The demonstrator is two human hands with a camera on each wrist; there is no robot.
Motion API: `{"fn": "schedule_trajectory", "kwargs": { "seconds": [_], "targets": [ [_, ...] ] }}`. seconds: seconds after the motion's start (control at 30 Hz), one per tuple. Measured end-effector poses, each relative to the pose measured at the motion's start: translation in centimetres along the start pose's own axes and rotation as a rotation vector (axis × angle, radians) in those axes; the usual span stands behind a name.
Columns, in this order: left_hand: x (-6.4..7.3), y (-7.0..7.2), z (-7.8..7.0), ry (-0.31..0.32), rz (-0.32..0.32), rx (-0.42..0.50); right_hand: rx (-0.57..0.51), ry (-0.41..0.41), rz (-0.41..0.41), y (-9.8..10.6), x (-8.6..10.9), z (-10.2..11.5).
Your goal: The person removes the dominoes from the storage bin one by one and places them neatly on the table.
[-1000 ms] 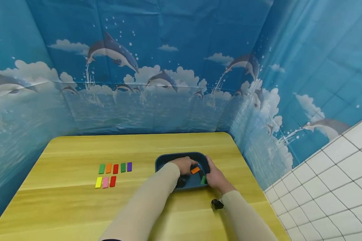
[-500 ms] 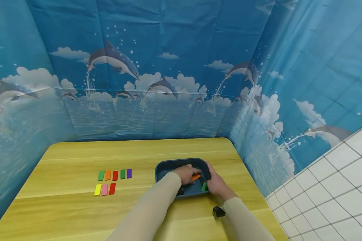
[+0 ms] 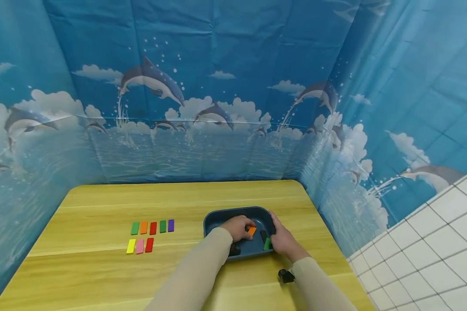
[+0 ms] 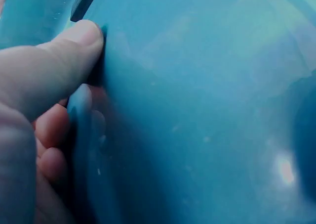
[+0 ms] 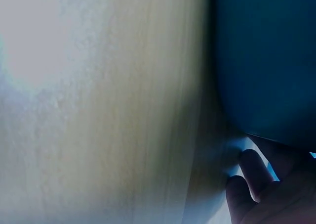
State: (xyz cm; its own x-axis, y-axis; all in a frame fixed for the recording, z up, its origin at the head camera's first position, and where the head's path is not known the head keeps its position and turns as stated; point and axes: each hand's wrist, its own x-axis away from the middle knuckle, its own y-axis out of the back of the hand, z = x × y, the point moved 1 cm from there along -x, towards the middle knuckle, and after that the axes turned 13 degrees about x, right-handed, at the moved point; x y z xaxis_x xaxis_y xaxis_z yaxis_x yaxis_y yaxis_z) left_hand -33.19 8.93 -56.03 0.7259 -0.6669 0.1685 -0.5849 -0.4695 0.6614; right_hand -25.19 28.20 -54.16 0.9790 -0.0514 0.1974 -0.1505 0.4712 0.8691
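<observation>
A dark blue tray [image 3: 218, 216] stands on the yellow table. Inside it my left hand [image 3: 235, 227] pinches an orange tile [image 3: 252, 231] between thumb and fingers. In the left wrist view the thumb [image 4: 74, 56] and curled fingers show over the tray floor [image 4: 197, 110], the orange tile out of sight. My right hand [image 3: 283, 238] holds the tray's right side, its fingers along the outer wall. The right wrist view shows those fingers [image 5: 254, 172] against the tray's outside [image 5: 266, 66]. A black tile [image 3: 263, 236] and a green tile [image 3: 267, 244] lie in the tray near the right hand.
Left of the tray, several coloured tiles lie in two rows on the table [image 3: 81, 268], among them a purple one [image 3: 171, 225] and a yellow one [image 3: 130, 246]. A dolphin-print curtain [image 3: 218, 147] hangs behind, and a white tiled surface [image 3: 424, 246] is at right.
The left hand's pointing finger has drawn back and curled, and the orange tile is now between its fingertips and thumb, turned and tilted. The right hand stays at the tray's side.
</observation>
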Motion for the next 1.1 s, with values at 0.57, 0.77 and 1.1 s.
{"fn": "schedule_trajectory", "kwargs": {
  "seconds": [0.57,0.77,1.1],
  "targets": [
    [-1.1,-0.8,0.9,-0.001,-0.036,0.034,0.024,0.025,-0.027,-0.4,-0.3,-0.4],
    [-0.9,-0.8,0.6,0.005,-0.044,0.041,0.032,0.015,-0.02,-0.2,-0.2,-0.4],
    [-0.8,-1.0,0.4,0.025,-0.059,0.055,0.012,0.002,-0.011,-0.6,-0.4,-0.7]
  ]
}}
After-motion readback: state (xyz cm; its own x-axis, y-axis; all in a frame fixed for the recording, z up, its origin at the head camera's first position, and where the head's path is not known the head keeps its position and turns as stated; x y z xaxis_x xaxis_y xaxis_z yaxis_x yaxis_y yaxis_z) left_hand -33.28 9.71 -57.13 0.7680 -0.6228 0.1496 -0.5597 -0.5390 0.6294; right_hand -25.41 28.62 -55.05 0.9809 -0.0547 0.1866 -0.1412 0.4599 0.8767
